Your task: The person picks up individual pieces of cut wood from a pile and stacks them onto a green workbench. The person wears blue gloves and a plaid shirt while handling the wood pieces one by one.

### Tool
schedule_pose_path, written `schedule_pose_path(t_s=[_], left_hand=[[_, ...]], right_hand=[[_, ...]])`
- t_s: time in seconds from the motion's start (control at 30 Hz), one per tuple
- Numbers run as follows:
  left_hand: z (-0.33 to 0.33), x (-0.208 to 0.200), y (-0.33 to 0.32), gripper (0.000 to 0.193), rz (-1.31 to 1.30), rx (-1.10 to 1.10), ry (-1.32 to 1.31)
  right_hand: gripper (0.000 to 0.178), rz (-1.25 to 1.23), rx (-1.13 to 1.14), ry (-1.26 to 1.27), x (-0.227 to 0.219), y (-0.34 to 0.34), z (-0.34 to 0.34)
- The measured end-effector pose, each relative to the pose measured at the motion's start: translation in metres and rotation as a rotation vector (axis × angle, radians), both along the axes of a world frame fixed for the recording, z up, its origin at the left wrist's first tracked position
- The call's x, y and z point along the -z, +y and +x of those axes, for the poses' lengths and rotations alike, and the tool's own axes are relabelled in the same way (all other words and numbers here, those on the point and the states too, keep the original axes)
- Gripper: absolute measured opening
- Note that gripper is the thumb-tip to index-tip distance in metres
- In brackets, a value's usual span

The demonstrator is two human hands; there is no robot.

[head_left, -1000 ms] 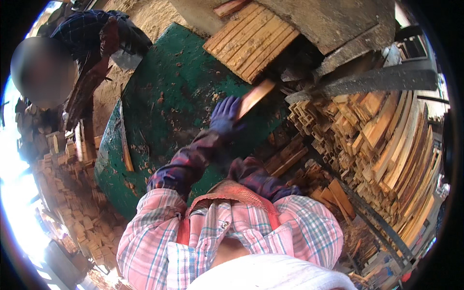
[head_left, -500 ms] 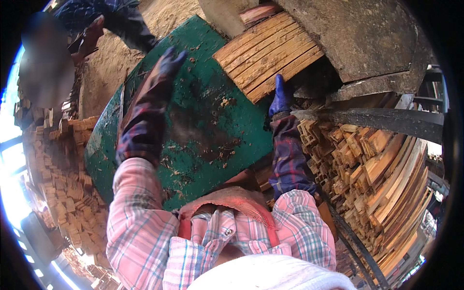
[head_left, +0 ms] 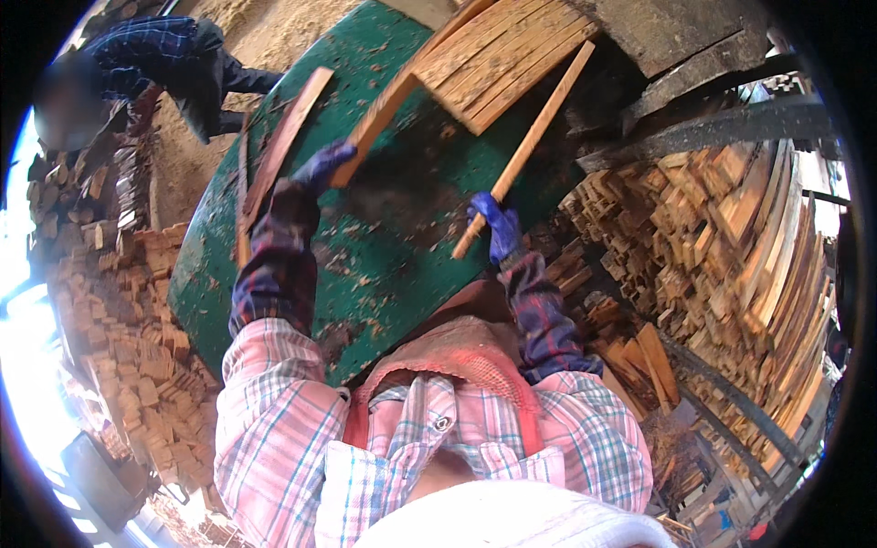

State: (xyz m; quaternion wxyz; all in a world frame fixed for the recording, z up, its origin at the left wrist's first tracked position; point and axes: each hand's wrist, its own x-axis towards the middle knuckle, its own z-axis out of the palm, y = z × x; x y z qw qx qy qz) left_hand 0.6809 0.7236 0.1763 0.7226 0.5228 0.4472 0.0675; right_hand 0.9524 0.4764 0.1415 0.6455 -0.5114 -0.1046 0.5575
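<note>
In a blue glove, my left hand [head_left: 322, 166] is closed on the near end of a long wooden board [head_left: 376, 123], which slants up and right along the stack. My right hand [head_left: 496, 226], gloved in blue too, grips a thin wooden strip [head_left: 546, 108] close to its lower end. That strip points up and to the right, across the right side of the green table [head_left: 388, 274]. At the table's far edge lies a row of cut boards [head_left: 502, 59] side by side. Two bark-edged slats, one a reddish slat [head_left: 288, 137], lie left of my left hand.
Stacked wood pieces [head_left: 137, 365] fill the left side, and a tall stack of strips [head_left: 703, 228] stands on the right. A dark metal bar [head_left: 722, 126] juts in at right. Another person [head_left: 183, 64] is bent over at the upper left, beside sawdust.
Both hands have come back toward me. The left now holds a board and the right a thin strip; before, both were open and empty. The other person has shifted.
</note>
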Motion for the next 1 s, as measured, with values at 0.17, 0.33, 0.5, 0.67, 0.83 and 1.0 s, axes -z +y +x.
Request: schedule_pose_path(t_s=[0.17,0.33,0.5,0.67,0.83,1.0], left_hand=[[-0.130,0.018,-0.171,0.097,0.820,0.104,0.508],[-0.151,-0.004,-0.304,0.099,0.503,-0.048,0.240],[-0.113,-0.051,-0.390,0.092,0.743,0.374,0.339],[-0.066,-0.096,-0.446,0.088,0.819,0.599,-0.088],[-0.022,-0.114,-0.493,0.094,0.767,0.968,-0.231],[0.012,-0.109,-0.524,0.085,0.583,1.203,-0.367]], right_hand=[[0.045,-0.027,-0.158,0.215,-0.021,-0.105,-0.089],[0.062,-0.154,-0.114,0.504,0.010,-0.181,-0.169],[0.057,-0.074,0.102,0.515,-0.034,-0.213,-0.237],[0.057,0.158,0.154,0.654,-0.077,-0.296,-0.210],[0.057,0.380,0.486,0.619,-0.080,-0.382,-0.215],[0.055,0.382,0.693,0.532,-0.074,-0.447,-0.210]])
